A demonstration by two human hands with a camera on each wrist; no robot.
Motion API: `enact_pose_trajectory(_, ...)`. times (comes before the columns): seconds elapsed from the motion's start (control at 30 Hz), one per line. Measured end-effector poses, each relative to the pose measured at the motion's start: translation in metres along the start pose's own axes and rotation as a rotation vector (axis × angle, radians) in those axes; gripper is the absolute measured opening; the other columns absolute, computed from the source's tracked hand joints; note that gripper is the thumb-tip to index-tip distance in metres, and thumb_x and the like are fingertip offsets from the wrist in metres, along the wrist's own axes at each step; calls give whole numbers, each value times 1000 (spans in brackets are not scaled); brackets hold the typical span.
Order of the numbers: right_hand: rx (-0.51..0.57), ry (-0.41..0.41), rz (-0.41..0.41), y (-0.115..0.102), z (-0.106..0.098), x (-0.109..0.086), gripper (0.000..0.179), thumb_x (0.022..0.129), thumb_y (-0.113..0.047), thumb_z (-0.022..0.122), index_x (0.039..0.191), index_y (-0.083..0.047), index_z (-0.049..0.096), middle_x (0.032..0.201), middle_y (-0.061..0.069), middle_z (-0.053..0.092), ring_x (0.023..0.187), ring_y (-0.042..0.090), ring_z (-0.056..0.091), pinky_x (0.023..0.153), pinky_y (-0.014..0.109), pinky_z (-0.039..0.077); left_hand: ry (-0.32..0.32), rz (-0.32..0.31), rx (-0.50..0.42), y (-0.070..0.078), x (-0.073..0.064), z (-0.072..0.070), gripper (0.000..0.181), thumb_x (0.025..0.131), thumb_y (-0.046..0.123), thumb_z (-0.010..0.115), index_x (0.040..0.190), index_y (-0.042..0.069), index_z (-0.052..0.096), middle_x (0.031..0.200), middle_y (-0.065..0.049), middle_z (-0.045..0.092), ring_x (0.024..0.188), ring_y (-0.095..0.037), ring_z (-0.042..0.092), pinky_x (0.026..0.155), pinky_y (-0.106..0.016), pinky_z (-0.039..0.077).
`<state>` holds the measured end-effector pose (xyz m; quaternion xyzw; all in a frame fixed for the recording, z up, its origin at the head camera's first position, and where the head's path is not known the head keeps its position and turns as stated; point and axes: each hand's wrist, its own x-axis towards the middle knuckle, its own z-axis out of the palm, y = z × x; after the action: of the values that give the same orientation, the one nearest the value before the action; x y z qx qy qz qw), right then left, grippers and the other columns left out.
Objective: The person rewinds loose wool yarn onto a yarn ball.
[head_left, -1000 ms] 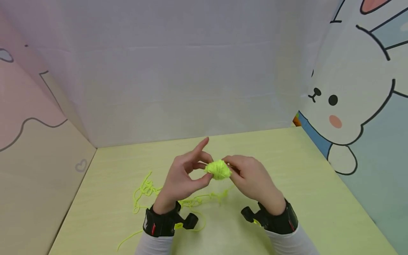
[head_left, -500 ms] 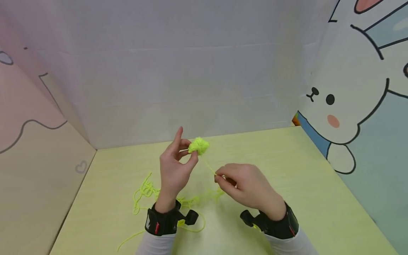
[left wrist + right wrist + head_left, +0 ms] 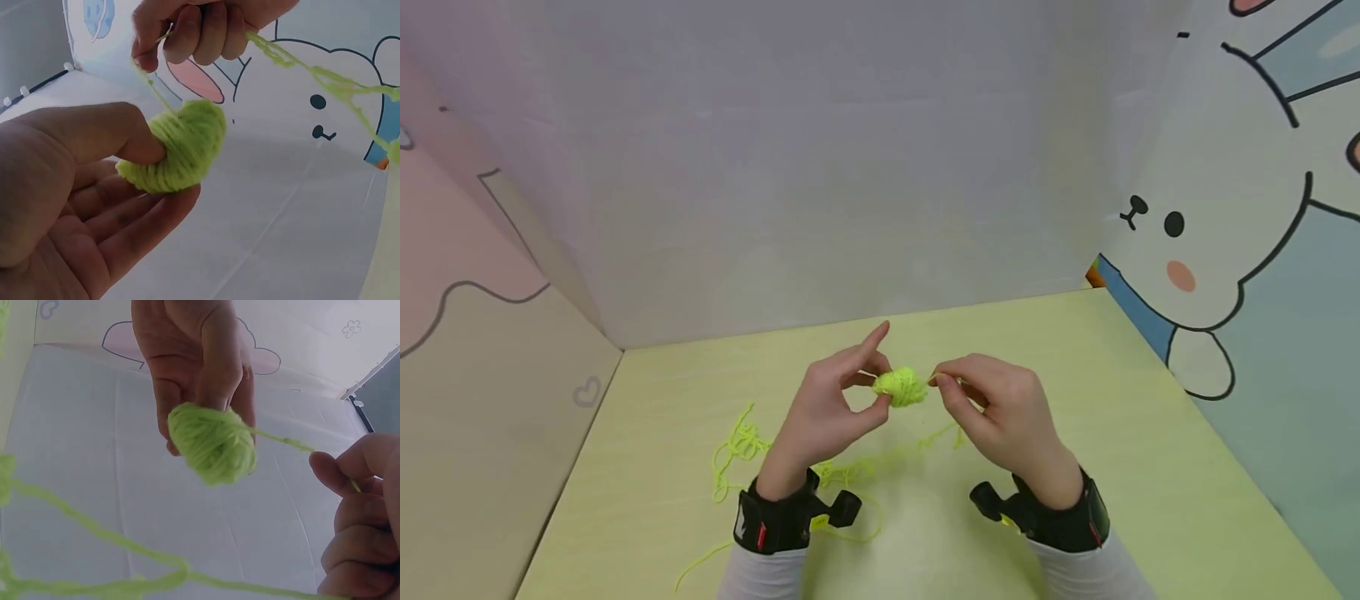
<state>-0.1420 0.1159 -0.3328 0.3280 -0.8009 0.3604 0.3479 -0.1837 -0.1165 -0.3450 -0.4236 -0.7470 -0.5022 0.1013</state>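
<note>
A small neon yellow-green ball of yarn point(image 3: 900, 387) is held up over the table by my left hand point(image 3: 827, 408), pinched between thumb and fingers. In the left wrist view the thumb presses the wound yarn ball point(image 3: 187, 147) from one side, with fingers behind it. My right hand point(image 3: 1007, 408) pinches the strand point(image 3: 281, 439) that runs from the ball, a short way to its right. The other fingers of that hand point(image 3: 362, 531) are curled, and more yarn point(image 3: 325, 75) trails out below them.
Loose tangled yarn point(image 3: 745, 442) lies on the pale yellow table point(image 3: 647, 500), left of and beneath the hands. A white cloth wall point(image 3: 820, 183) stands behind, with a cartoon-printed panel point(image 3: 1247, 250) at the right and another point(image 3: 482, 375) at the left.
The ball rose to the upper left with the left hand while the right hand drew the strand down, then came back down and right. Now the right hand is beside the ball again.
</note>
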Motion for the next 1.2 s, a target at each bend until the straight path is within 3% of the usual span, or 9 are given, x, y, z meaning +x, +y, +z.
enact_pose_trajectory(0.17,-4,32,18,4,0,0,34,105,-34,50,94,-10,72,79,-3,67,54,5,43,44,25,42,-110,56,-117,24,4,-5,84,75,-17,68,151,1,37,95,-11,64,91,-17,60,78,-38,60)
enact_pose_trajectory(0.3,7,24,31,5,2,1,33,105,-35,51,96,-11,73,77,-5,65,53,5,41,44,25,41,-163,52,-197,37,8,-8,82,76,-18,67,150,0,38,96,-11,64,93,-17,60,80,-38,60)
enact_pose_trajectory(0.47,32,-49,78,4,5,0,18,100,-23,60,97,-11,74,74,-7,60,54,6,39,45,26,39,-175,62,-299,42,9,-7,81,75,-20,65,149,-1,38,97,-14,63,94,-19,60,79,-40,60)
enact_pose_trajectory(0.6,42,-152,141,4,9,-2,10,93,-11,66,98,-13,75,73,-9,59,55,5,41,47,27,41,-146,101,-359,35,6,-5,84,75,-21,65,151,-2,35,98,-16,64,94,-21,61,77,-41,60)
enact_pose_trajectory(0.73,16,-283,201,2,13,-4,11,94,-13,64,97,-19,73,71,-13,54,55,5,41,50,26,42,-59,142,-414,21,2,-2,83,76,-22,64,150,-7,31,99,-19,64,90,-24,63,75,-39,61)
enact_pose_trajectory(0.8,-2,-336,212,1,15,-5,9,95,-17,64,94,-22,71,67,-13,50,53,5,40,50,26,40,19,123,-430,15,1,0,82,78,-20,65,151,-6,31,101,-18,64,88,-25,64,77,-35,60)
enact_pose_trajectory(0.9,-12,-404,201,-1,18,-4,9,98,-22,62,94,-23,70,67,-14,54,52,4,39,50,25,40,159,25,-446,11,-1,1,78,83,-14,66,152,2,34,105,-13,64,89,-26,64,79,-30,58)
enact_pose_trajectory(1.03,11,-487,178,-5,19,-3,15,102,-26,57,105,-23,72,86,-17,67,58,0,46,55,24,46,358,-140,-425,11,-1,1,71,87,-8,67,151,10,40,109,-5,63,91,-22,63,80,-24,56)
enact_pose_trajectory(1.2,7,-516,150,-10,17,-4,15,103,-28,56,101,-26,71,87,-19,65,62,-2,49,56,23,48,515,-203,-295,7,1,0,73,87,-9,68,151,13,40,108,-10,63,97,-24,63,83,-25,56)
